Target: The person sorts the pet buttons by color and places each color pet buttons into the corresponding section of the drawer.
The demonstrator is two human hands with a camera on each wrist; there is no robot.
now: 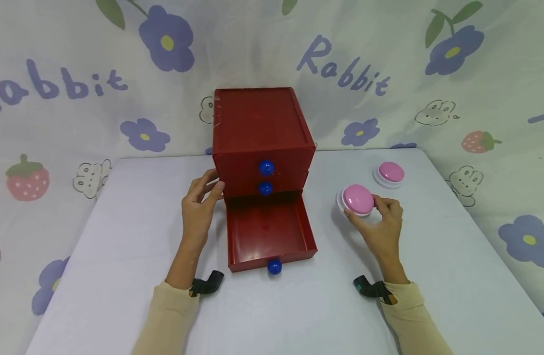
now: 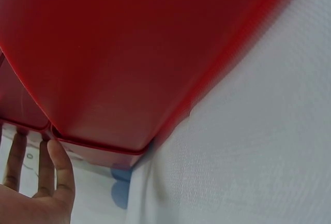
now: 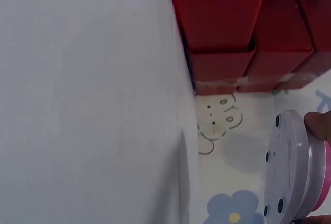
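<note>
A dark red drawer cabinet (image 1: 259, 123) with blue round knobs stands at the middle back of the table. Its bottom drawer (image 1: 267, 229) is pulled out, and nothing lies inside. My left hand (image 1: 198, 209) touches the left side of the cabinet, fingers fairly straight; the left wrist view shows its fingertips (image 2: 57, 151) against the red edge. To the right of the drawer, my right hand (image 1: 382, 227) grips a pink and white push button (image 1: 358, 199) by its rim. In the right wrist view the button's white underside (image 3: 284, 167) shows, raised off the table.
Farther back on the right, a second pink and white push button (image 1: 391, 172) sits on the white table (image 1: 121, 305). Behind the table hangs a patterned cloth (image 1: 254, 44) with flowers and rabbits. Each wrist wears a black camera mount (image 1: 207, 284).
</note>
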